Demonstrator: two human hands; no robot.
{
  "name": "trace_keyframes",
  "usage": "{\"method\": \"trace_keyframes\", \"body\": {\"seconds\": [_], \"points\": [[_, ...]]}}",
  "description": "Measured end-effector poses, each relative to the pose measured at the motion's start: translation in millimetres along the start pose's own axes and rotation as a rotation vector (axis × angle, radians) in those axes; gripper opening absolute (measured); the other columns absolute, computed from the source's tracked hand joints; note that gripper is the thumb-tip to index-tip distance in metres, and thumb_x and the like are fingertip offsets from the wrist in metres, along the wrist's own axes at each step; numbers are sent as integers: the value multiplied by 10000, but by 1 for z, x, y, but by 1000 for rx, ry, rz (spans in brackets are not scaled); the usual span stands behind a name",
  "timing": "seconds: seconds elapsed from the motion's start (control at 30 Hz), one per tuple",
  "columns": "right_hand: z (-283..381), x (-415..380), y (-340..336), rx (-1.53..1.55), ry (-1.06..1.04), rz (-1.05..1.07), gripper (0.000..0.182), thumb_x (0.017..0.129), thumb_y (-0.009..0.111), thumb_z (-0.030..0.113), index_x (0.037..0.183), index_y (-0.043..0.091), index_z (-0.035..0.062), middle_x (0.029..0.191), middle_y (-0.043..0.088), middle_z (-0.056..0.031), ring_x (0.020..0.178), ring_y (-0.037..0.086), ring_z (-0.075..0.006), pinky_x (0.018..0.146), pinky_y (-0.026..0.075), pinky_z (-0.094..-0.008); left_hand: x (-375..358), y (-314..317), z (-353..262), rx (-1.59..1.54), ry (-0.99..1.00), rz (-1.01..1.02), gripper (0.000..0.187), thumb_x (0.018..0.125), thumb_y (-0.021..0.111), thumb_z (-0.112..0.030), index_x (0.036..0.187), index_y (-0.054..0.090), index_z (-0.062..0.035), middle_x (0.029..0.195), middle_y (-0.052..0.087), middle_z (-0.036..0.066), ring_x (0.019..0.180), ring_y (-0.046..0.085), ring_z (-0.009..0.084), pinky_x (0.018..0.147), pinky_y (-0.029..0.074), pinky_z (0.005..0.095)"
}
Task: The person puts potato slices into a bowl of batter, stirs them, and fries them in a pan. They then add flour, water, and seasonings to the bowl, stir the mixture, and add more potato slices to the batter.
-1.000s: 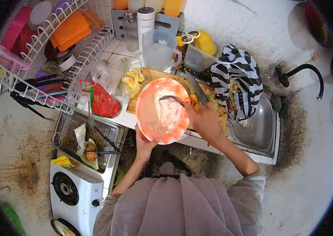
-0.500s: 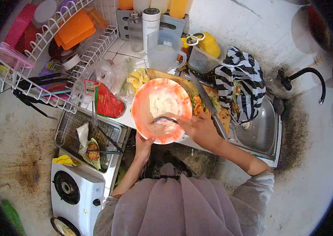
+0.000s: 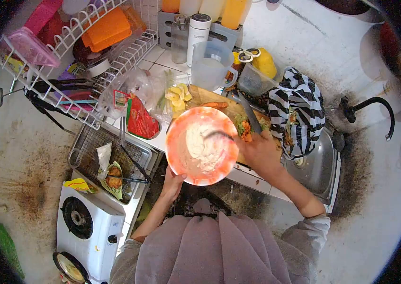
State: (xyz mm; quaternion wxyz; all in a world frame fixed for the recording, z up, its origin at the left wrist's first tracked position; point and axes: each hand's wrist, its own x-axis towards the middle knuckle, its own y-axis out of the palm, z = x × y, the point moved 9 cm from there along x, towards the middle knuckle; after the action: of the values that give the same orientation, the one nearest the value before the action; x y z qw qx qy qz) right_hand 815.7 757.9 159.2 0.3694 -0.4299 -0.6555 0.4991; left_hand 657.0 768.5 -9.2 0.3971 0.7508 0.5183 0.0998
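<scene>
My left hand [image 3: 173,183] grips the lower left rim of an orange-and-white bowl [image 3: 175,154], held up in front of the counter. Pale, lumpy batter [image 3: 200,146] lies inside it. My right hand [image 3: 262,154] is closed on a spoon [image 3: 217,134], whose curved, blurred end is over the batter. Behind the bowl is a wooden cutting board [image 3: 202,96] with a carrot [image 3: 215,104], chopped vegetables [image 3: 245,130] and a knife [image 3: 249,112]. Part of the board is hidden by the bowl and my right hand.
A sink [image 3: 311,173] with a black faucet [image 3: 375,102] is at right, beside a striped plastic bag [image 3: 297,106]. A red packet [image 3: 141,120] and a pitcher [image 3: 210,68] stand behind. At left are a dish rack [image 3: 91,85], a wire-lined tray [image 3: 89,146] and a stove [image 3: 94,217].
The bowl appears lower and farther right. The spoon has moved from the bowl's lower part toward its upper right, and the batter's shape differs. The whole view has shifted slightly.
</scene>
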Motion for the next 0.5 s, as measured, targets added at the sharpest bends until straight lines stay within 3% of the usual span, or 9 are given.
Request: {"method": "trace_keyframes", "body": {"seconds": [0.07, 0.17, 0.3, 0.37, 0.43, 0.5], "points": [[-5, 8, -7, -18, 34, -151, 438, 661, 516, 102, 1097, 478, 78, 520, 483, 2, 603, 478, -144, 589, 338, -296, -3, 4, -4, 60, 4, -15, 717, 579, 656, -58, 1196, 291, -27, 1138, 431, 66, 1062, 420, 187, 925, 326, 319], [11, 9, -12, -4, -16, -212, 472, 645, 524, 89, 1113, 469, 56, 516, 476, 3, 611, 466, -136, 585, 332, -290, 0, 8, -14, 126, 38, -16, 762, 570, 701, -96, 1206, 285, -40, 1127, 440, 54, 1055, 421, 172, 918, 327, 306], [30, -3, -8, 104, -106, -84, 467, 644, 521, 79, 1109, 479, 85, 514, 439, -3, 575, 460, -142, 581, 341, -287, 1, 1, -31, 189, 130, -36, 803, 564, 739, -142, 1213, 275, -45, 1126, 440, 57, 1057, 420, 168, 922, 326, 306], [25, 1, -12, 114, -103, -150, 462, 643, 521, 85, 1103, 484, 104, 506, 424, 5, 562, 463, -149, 578, 351, -292, -3, 4, -30, 245, 128, -5, 793, 572, 735, -138, 1214, 280, -45, 1130, 439, 58, 1054, 425, 172, 924, 326, 307], [4, 12, -13, 29, 51, -216, 445, 647, 518, 92, 1091, 490, 103, 508, 430, 4, 566, 466, -151, 577, 357, -294, -9, 5, -27, 231, 70, -16, 793, 571, 738, -146, 1213, 283, -44, 1132, 439, 58, 1053, 425, 172, 921, 329, 307], [2, 14, -10, 74, 57, -187, 443, 653, 516, 95, 1095, 490, 97, 521, 452, -1, 577, 472, -152, 578, 359, -295, -12, 6, -24, 215, 18, -26, 794, 571, 740, -155, 1213, 286, -42, 1134, 439, 59, 1052, 426, 172, 918, 332, 307]]}}
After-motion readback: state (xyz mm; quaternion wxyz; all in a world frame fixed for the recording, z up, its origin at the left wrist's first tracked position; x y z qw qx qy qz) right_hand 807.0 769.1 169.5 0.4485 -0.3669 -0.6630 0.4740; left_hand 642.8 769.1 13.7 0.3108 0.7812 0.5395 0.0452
